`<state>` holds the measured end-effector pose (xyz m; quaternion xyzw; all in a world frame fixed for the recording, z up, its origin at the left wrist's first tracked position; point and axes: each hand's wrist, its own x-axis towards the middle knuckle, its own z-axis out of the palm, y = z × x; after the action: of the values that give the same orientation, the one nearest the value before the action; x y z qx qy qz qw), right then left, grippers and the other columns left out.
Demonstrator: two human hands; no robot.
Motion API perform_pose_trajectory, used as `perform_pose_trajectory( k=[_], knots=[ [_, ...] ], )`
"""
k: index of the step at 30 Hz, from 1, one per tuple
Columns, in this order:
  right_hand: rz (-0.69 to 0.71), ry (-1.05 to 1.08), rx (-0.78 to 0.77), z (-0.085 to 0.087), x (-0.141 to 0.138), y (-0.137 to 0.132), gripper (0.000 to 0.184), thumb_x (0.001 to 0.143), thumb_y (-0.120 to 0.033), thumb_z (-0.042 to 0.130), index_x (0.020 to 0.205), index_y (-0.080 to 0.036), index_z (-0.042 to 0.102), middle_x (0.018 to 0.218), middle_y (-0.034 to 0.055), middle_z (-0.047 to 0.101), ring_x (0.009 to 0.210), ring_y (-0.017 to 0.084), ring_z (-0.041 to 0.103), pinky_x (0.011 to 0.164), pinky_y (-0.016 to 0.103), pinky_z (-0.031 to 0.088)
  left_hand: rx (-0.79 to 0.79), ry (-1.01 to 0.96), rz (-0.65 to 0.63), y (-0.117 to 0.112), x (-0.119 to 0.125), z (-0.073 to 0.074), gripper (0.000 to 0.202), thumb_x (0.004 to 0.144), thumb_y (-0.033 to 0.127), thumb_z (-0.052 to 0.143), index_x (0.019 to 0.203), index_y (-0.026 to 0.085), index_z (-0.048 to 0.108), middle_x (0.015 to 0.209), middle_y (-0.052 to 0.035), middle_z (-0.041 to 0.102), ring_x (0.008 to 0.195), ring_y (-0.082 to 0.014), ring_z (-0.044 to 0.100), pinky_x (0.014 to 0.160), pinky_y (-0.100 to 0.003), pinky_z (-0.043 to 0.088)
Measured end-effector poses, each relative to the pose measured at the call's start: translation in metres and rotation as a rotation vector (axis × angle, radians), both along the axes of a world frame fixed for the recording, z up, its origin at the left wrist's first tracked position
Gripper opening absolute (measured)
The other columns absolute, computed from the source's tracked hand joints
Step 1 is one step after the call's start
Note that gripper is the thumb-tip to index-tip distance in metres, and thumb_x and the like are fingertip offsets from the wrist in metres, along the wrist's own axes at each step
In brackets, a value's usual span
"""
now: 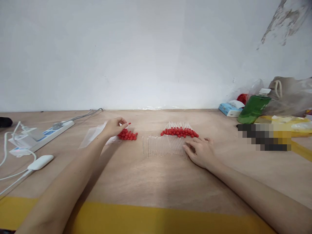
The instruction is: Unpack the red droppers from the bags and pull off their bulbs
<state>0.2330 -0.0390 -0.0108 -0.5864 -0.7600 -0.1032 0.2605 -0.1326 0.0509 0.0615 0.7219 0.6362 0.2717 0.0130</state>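
Note:
My left hand (115, 126) is closed in a pinch, with a red rubber bulb (129, 123) showing at its fingertips. Just below it lies a pile of loose red bulbs (129, 135). In the middle, thin clear glass tubes (163, 146) form a row side by side. My right hand (201, 150) rests at the right end of that row, its thumb and fingertips drawn together on a glass tube there. Behind the row is a stack of glass droppers (179, 130), red bulbs facing me and pale stems pointing to the wall.
A clear plastic bag (92, 135) lies under and beside my left forearm. Further left are a power strip (52, 135) and a white adapter (41, 162) with cables. On the right stand a green bottle (254, 105) and a tissue pack (231, 109). Yellow tape (117, 217) lines the front edge.

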Motion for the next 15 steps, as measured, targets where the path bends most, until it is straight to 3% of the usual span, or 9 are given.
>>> perform_pose_trajectory(
  k=[4,8,15],
  knots=[
    [0.007,0.005,-0.010,-0.001,0.002,0.002,0.027,0.083,-0.040,0.043,0.090,-0.026,0.065,0.083,0.0022,0.063,0.088,0.019,0.054,0.085,0.040,0.021,-0.051,0.206,0.034,0.002,0.011,-0.006,0.025,0.073,0.043,0.051,0.077,0.022,0.064,0.087,-0.0025,0.067,0.080,-0.0205,0.058,0.072,-0.032,0.039],
    [0.018,0.028,-0.002,-0.004,0.003,0.004,0.027,0.083,-0.041,0.043,0.090,-0.025,0.064,0.083,0.0024,0.061,0.087,0.019,0.053,0.084,0.039,0.023,0.018,0.278,0.088,0.002,0.012,-0.012,0.036,0.080,0.048,0.041,0.078,0.025,0.068,0.103,-0.0050,0.063,0.100,-0.0260,0.051,0.081,-0.040,0.033],
    [0.048,0.055,0.050,-0.010,0.005,0.008,0.028,0.082,-0.041,0.045,0.095,-0.024,0.062,0.092,0.0044,0.060,0.090,0.020,0.053,0.085,0.039,0.025,0.015,0.246,0.035,0.004,0.013,-0.015,0.043,0.085,0.046,0.033,0.076,0.023,0.069,0.103,-0.0047,0.063,0.100,-0.0231,0.053,0.085,-0.038,0.032]
  ],
)
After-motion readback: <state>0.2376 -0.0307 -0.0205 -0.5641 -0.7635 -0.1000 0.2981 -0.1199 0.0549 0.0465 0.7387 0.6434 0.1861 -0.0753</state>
